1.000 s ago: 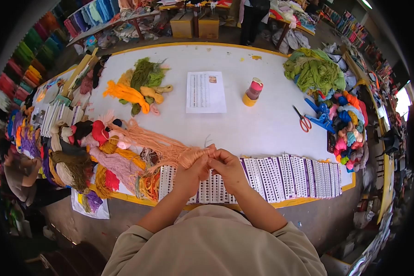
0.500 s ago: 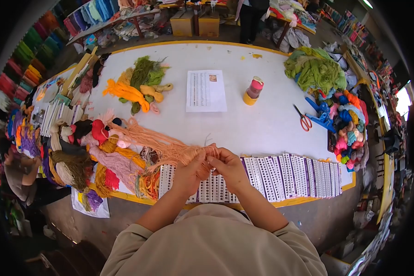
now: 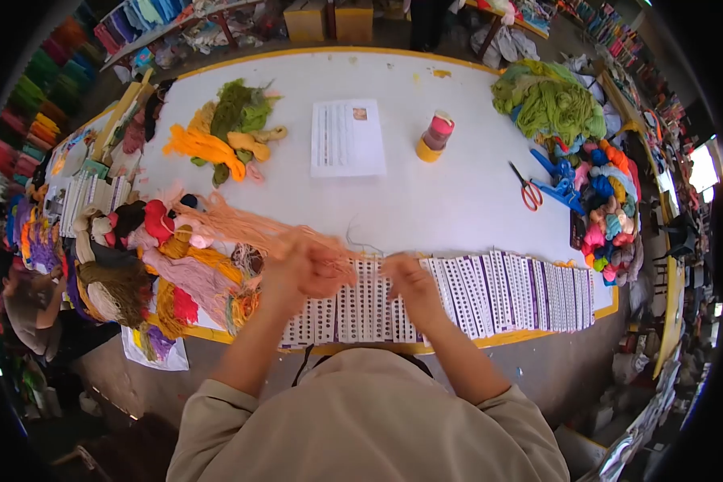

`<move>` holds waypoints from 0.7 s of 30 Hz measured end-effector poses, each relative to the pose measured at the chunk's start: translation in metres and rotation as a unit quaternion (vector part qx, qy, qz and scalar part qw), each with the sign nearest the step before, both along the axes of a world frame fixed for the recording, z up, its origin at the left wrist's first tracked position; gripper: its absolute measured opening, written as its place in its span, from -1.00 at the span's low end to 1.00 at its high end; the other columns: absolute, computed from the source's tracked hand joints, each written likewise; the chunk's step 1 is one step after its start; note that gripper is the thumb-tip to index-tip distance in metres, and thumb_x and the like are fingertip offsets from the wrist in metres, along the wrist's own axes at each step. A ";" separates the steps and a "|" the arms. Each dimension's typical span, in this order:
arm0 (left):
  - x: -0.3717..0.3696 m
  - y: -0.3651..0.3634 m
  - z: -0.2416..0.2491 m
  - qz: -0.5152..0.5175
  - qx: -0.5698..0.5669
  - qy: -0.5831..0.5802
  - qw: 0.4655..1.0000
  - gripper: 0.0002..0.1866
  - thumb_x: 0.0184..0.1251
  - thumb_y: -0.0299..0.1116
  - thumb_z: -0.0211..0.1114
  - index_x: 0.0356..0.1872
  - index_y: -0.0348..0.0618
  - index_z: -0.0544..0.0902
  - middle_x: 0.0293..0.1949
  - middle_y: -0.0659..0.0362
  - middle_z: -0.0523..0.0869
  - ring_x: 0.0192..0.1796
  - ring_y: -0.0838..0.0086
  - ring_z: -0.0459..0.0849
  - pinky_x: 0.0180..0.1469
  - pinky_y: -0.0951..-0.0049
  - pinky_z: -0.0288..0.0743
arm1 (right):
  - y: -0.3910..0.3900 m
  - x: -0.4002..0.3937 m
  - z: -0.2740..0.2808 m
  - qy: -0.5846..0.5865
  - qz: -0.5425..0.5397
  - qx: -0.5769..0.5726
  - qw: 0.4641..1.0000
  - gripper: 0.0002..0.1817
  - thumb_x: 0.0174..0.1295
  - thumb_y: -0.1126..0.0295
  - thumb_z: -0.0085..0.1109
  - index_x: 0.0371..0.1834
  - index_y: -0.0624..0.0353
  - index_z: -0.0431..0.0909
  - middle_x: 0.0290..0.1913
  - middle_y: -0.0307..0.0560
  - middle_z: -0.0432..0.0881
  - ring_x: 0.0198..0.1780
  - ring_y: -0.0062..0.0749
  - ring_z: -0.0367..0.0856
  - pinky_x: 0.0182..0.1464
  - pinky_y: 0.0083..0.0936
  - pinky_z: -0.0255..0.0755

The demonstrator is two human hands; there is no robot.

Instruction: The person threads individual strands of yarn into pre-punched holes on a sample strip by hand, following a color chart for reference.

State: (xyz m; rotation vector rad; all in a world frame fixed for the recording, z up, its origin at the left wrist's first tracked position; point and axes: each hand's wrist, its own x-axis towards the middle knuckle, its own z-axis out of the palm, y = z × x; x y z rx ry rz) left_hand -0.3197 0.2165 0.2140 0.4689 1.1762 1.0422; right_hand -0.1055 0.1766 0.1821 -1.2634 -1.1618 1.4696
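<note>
My left hand (image 3: 291,277), a little blurred, is closed around a hank of peach yarn (image 3: 253,227). The strands trail from it up and left across the table. My right hand (image 3: 412,285) is apart from the hank, to its right, with fingers curled together; whatever may be between them is too small to make out. Beneath both hands runs a row of white punched cards (image 3: 365,293) with purple edges. A thin grey thread (image 3: 361,243) lies just beyond the cards, between the hands.
Mixed yarn hanks (image 3: 193,277) crowd the left. Orange yarn (image 3: 205,149), a printed sheet (image 3: 348,145) and a thread cone (image 3: 436,135) sit farther back. At right are scissors (image 3: 528,191), blue clamps (image 3: 561,185), green yarn (image 3: 550,104) and colourful yarn balls (image 3: 610,209). Another person (image 3: 36,309) is at far left.
My hands, together at the peach yarn before, have separated. The left moved left with the yarn; the right moved slightly right, away from it. The view has shifted a little.
</note>
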 end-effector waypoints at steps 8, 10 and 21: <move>-0.226 0.028 -0.149 0.190 -0.079 -0.197 0.959 -0.85 0.42 -0.43 0.07 -0.42 -0.07 0.42 -0.56 0.37 0.39 -0.64 0.72 0.24 -0.66 0.72 0.15 | -0.021 0.241 -0.138 0.361 -0.360 -0.018 0.860 -0.84 0.40 0.34 -0.03 -0.36 0.08 0.47 -0.42 -0.22 0.56 -0.34 -0.48 0.55 -0.13 -0.43 0.52; -0.278 0.028 -0.160 0.261 -0.084 -0.161 0.948 -0.80 0.42 -0.42 0.06 -0.48 -0.06 0.38 -0.60 0.38 0.36 -0.67 0.71 0.22 -0.68 0.71 0.13 | -0.033 0.313 -0.154 0.257 -0.486 -0.089 0.830 -0.87 0.26 0.48 0.05 -0.46 0.05 0.42 -0.57 -0.30 0.42 -0.54 -0.58 0.40 -0.45 -0.65 0.39; -0.017 0.039 -0.188 -0.064 -0.289 -0.139 0.945 -0.84 0.25 -0.21 0.33 -0.33 -0.05 0.66 -0.67 0.43 0.41 -0.71 0.71 0.14 -0.69 0.67 0.06 | 0.036 0.176 -0.182 -0.180 -0.128 -0.142 0.965 -0.86 0.34 0.36 0.10 -0.12 0.12 0.56 -0.41 -0.29 0.53 -0.40 -0.65 0.43 -0.35 -0.66 0.38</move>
